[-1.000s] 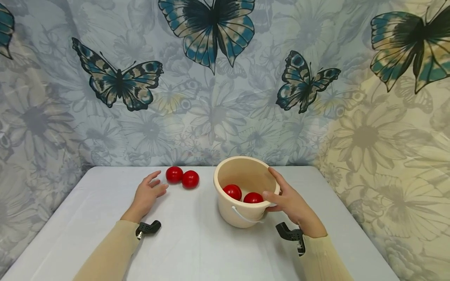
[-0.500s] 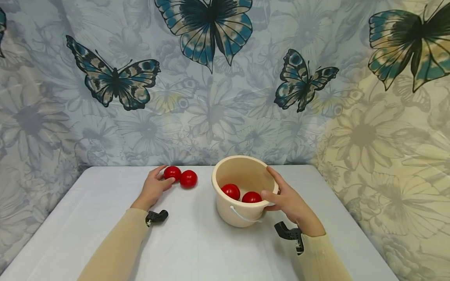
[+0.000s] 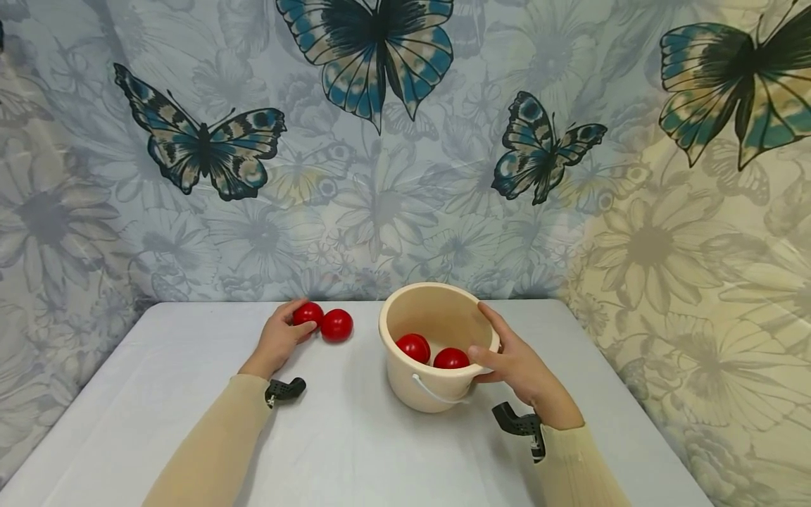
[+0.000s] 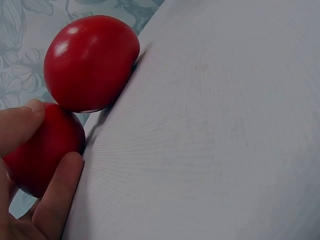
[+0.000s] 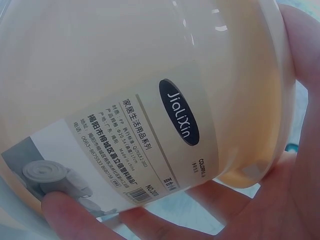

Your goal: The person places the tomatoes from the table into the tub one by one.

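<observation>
My left hand (image 3: 279,340) holds a glossy, smooth red ball (image 3: 307,314) near the table's back edge, thumb on one side and fingers on the other. In the left wrist view, a second red ball (image 4: 92,62) touches the held one. A cream plastic bucket (image 3: 418,391) stands right of centre. My right hand (image 3: 522,359) grips its right rim, thumb over the edge and fingers along the outside. Inside lie red balls, one at the left (image 3: 414,348) and one at the right (image 3: 452,358); the bucket's wall partly hides them. The right wrist view shows a printed label (image 5: 145,145) on the bucket.
A white cloth (image 3: 355,443) covers the table. Behind it hangs a butterfly-patterned fabric backdrop (image 3: 380,225). The bucket's thin white handle (image 3: 437,391) hangs down its front. Black camera mounts (image 3: 286,389) sit on both wrists.
My left hand has moved right and forward to the left red ball, and its fingers have closed on it. The right hand has kept its grip on the bucket.
</observation>
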`<state>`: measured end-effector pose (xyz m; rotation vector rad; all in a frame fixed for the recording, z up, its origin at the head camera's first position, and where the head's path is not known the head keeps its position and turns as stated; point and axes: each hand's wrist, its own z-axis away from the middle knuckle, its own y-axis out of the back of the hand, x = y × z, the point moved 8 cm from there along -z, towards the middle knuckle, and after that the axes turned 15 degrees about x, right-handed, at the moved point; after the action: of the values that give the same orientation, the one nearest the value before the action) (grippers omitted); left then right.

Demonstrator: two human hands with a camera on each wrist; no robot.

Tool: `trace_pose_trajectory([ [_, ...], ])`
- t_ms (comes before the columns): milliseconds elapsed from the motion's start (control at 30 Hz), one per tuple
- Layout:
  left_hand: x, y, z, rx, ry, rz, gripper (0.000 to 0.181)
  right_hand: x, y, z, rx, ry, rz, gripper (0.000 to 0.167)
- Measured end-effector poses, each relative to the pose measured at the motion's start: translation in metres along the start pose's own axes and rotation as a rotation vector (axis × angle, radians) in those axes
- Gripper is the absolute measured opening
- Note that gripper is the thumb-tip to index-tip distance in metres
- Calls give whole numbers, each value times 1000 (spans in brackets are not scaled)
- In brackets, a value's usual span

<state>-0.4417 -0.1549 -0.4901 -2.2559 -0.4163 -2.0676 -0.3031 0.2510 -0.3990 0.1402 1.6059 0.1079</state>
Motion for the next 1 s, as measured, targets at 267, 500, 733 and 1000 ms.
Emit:
trace_pose_trajectory([
  [267, -4, 2, 2, 54, 18, 16, 64, 0, 1, 0, 10, -8, 0, 93],
  [500, -11, 9, 4, 116, 64, 87, 62, 0, 0, 0, 4, -8, -6, 92],
  [733, -14, 17, 6, 172, 109, 212, 64, 0, 1, 0, 8, -4, 2, 93],
  [1000, 5, 35, 20, 258, 71, 359, 62, -2, 0, 3, -9, -13, -10, 93],
])
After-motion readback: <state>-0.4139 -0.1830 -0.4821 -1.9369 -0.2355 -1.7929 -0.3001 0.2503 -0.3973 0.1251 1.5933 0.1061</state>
